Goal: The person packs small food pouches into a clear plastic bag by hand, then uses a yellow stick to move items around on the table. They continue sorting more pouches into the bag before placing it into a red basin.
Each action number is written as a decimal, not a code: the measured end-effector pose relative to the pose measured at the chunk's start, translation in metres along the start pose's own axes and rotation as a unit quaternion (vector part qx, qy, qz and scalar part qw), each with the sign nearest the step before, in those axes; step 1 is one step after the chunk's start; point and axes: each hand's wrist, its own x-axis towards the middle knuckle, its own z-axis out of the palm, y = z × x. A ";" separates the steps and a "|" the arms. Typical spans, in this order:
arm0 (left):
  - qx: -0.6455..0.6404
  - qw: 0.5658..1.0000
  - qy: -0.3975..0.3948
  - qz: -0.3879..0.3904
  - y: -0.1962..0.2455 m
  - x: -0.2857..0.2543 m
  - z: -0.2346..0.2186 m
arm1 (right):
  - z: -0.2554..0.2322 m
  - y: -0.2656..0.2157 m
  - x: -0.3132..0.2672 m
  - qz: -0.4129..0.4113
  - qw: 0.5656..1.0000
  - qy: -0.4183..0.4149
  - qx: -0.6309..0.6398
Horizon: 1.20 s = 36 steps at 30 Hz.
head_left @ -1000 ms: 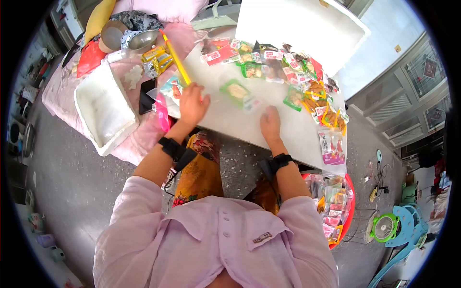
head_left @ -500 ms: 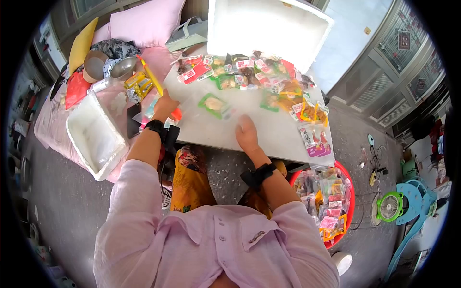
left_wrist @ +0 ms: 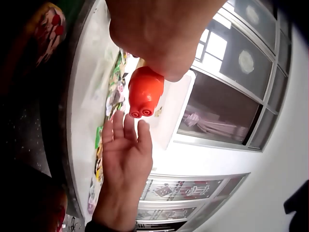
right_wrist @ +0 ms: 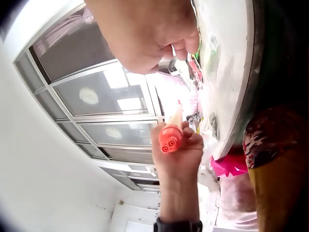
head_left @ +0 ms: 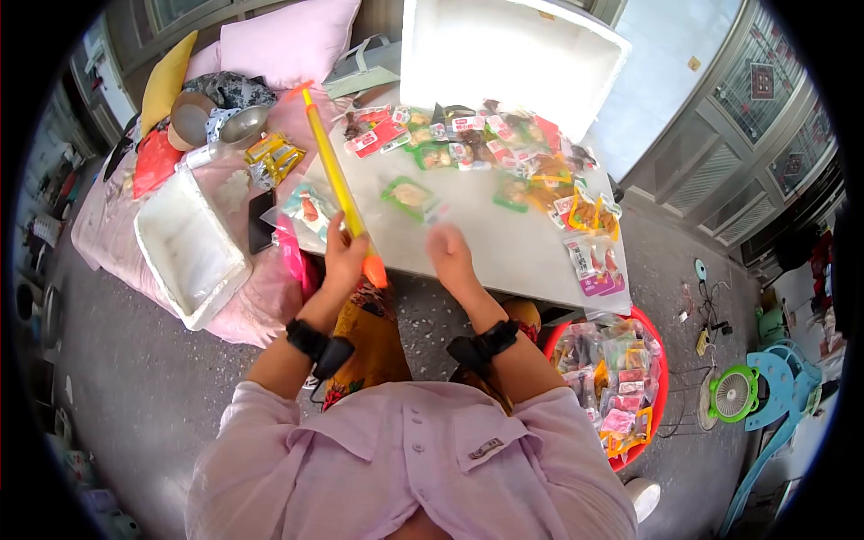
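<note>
Fingers (head_left: 335, 236) of my left hand (head_left: 344, 261) are wrapping round a long yellow stick with an orange end (head_left: 340, 184), gripping it low down just above the orange cap (left_wrist: 144, 92). It's slanting up and away over the near left edge of the white desk (head_left: 504, 247). My right hand (head_left: 450, 254) is hovering just beside it over the desk's near edge, fingers loose and spread, holding nothing. Beyond that, a green snack packet (head_left: 407, 195) is lying near the stick, and a whole row of colourful packets (head_left: 504, 153) is running along the far side. Left of the desk, a white foam box (head_left: 184, 247) is sitting on the pink bed (head_left: 108, 225), and a red basin of packets (head_left: 621, 378) is sitting on the floor to my right.
</note>
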 end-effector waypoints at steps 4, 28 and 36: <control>-0.029 0.987 -0.141 0.073 0.003 -0.081 0.021 | 0.017 -0.037 -0.003 0.296 0.894 -0.097 0.323; 0.488 0.784 -0.172 0.343 -0.046 -0.061 -0.022 | -0.028 0.021 0.028 0.092 0.934 -0.193 -0.286; 0.495 0.781 -0.157 0.347 -0.046 -0.059 -0.028 | -0.103 -0.001 -0.044 0.088 0.934 -0.176 -0.297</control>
